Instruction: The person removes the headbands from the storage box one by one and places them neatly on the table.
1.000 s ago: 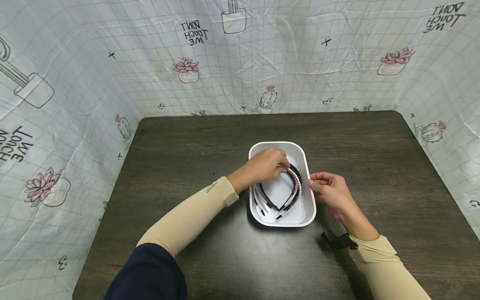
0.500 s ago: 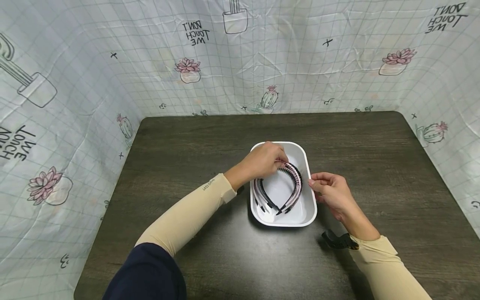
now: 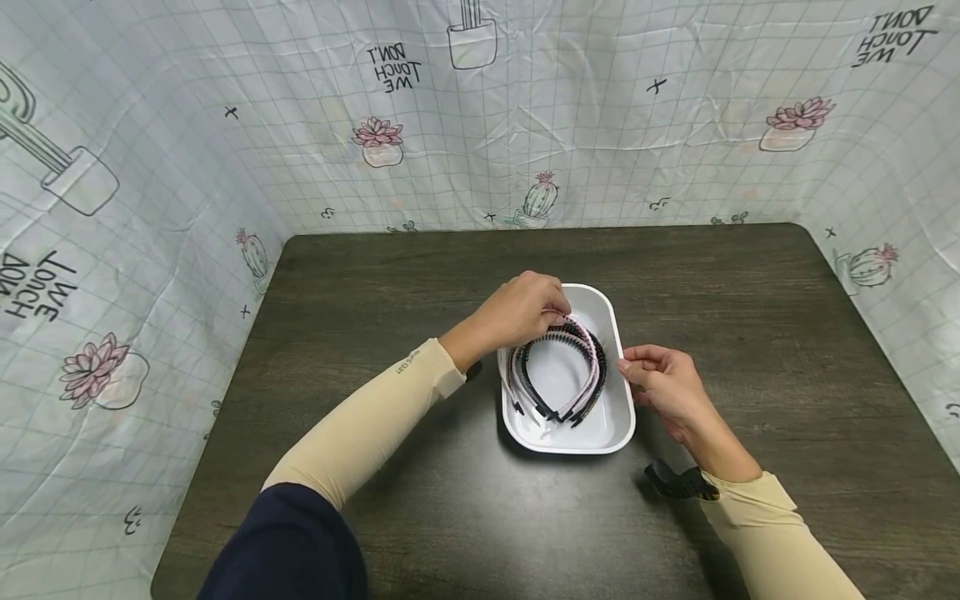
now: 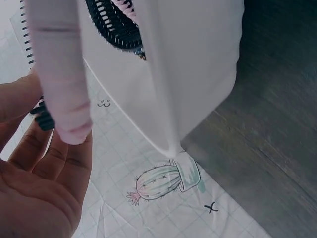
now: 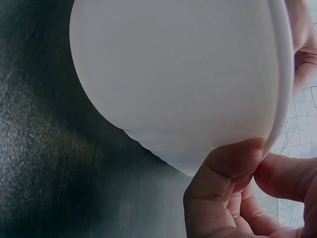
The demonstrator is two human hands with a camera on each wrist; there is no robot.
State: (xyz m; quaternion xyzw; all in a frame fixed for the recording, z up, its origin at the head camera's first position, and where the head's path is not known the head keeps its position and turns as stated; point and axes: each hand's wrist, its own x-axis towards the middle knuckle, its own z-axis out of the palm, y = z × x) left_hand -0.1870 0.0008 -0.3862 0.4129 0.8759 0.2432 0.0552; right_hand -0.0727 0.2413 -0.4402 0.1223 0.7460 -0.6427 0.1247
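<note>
My left hand (image 3: 522,308) is over the back left part of a white rectangular tub (image 3: 622,417). It pinches a pale pink headband (image 4: 62,74) with small dark comb teeth, lifted beside the tub's wall in the left wrist view. Other headbands, black and pinkish, lie looped together in the tub; a black toothed headband (image 4: 111,27) shows past the wall. At the tub's right side, my right hand (image 3: 663,383) pinches the rim between thumb and fingers. The right wrist view shows the tub's outer wall (image 5: 173,74) in that grip.
The tub stands on a dark wood-grain table (image 3: 390,283). Behind and at both sides hangs a white curtain (image 3: 592,125) with a grid and cactus print. A black wrist strap (image 3: 678,482) is on my right wrist.
My left hand has moved back and a little left, drawing the pink headband up from the others, whose loops have shifted in the tub. The right hand keeps its hold on the rim.
</note>
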